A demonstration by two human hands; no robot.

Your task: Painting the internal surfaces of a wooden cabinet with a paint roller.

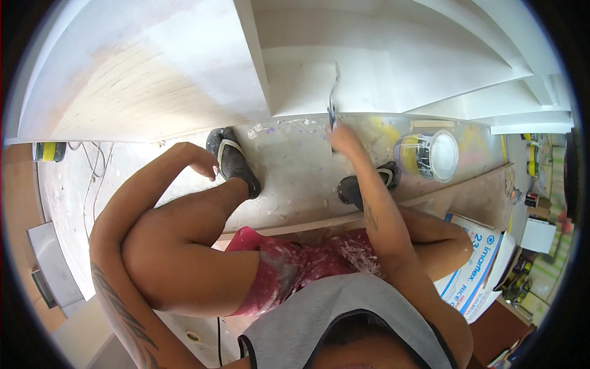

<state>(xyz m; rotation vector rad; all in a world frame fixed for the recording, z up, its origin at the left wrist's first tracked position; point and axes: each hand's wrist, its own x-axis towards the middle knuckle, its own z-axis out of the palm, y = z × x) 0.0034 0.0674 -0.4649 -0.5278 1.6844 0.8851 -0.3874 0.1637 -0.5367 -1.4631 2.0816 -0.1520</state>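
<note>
My right hand [346, 139] is closed round the dark handle of what looks like a paint roller [332, 101]. Its thin bent wire reaches up against the white inside of a cabinet [295, 80]; any roller head is lost against the white. My left hand [203, 163] hangs loosely beside my left foot, fingers apart and holding nothing, with that forearm resting over my left knee. Right of my right hand, a paint bucket [444, 156] with white drips down its side stands on the floor.
A partly painted wood panel [147, 104] rises at the left. Wooden boards [455, 190] and a printed cardboard box [473, 264] lie at the right. Cords [92, 166] and a can [49, 151] are at the far left. Paint specks the floor [289, 178].
</note>
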